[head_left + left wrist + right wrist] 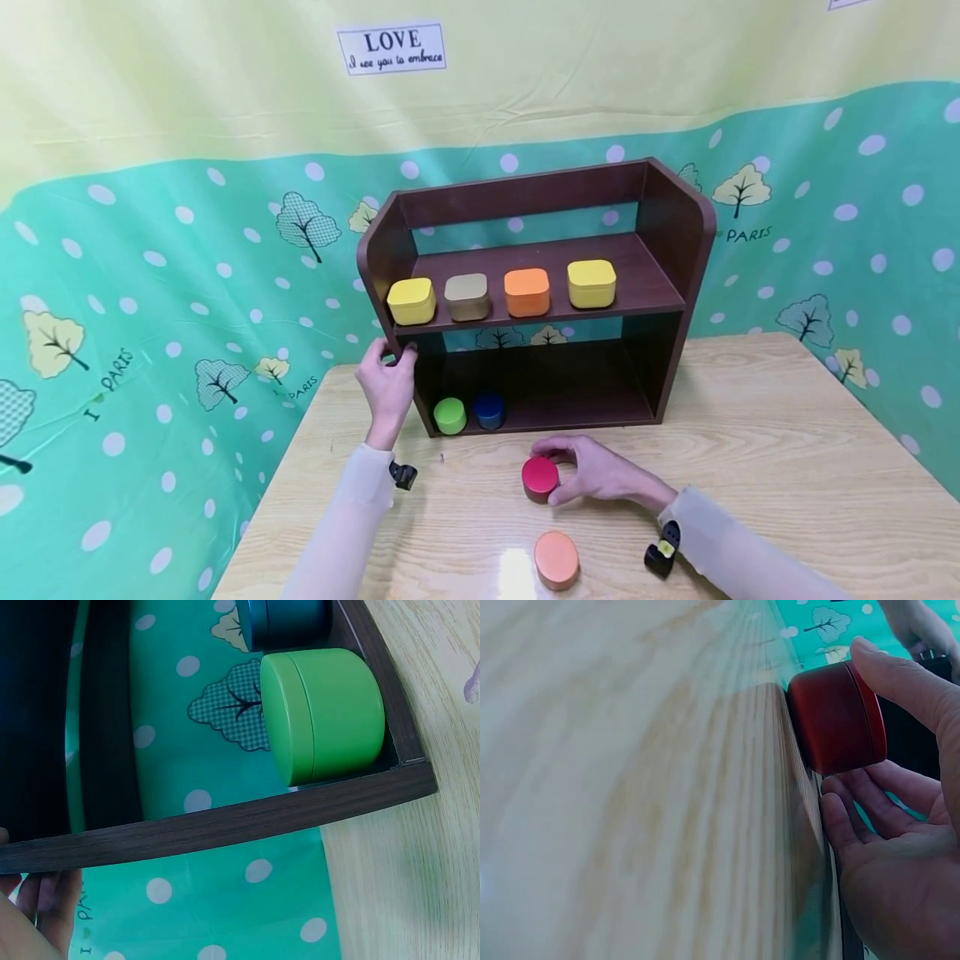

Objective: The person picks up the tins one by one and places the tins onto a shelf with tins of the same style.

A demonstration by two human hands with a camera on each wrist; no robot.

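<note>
My left hand (387, 383) grips the left side panel of a dark brown two-tier shelf (671, 367), thumb at the inner face and fingers outside. In the left wrist view, its fingers (56, 907) show at the panel's edge. My right hand (600, 471) holds a red round tin (540, 477) on the table in front of the shelf, thumb on the near side and fingers curled behind. The right wrist view shows the red tin (836, 720) between thumb and fingers. Nearer me stands a salmon-coloured round tin (557, 560).
On the lower tier, at its left end, stand a green round tin (450, 415) and a blue one (489, 411). Along the upper tier sit square tins: yellow (412, 302), grey-brown (467, 297), orange (527, 292) and yellow again. A patterned curtain (150, 333) hangs behind the wooden table (795, 433).
</note>
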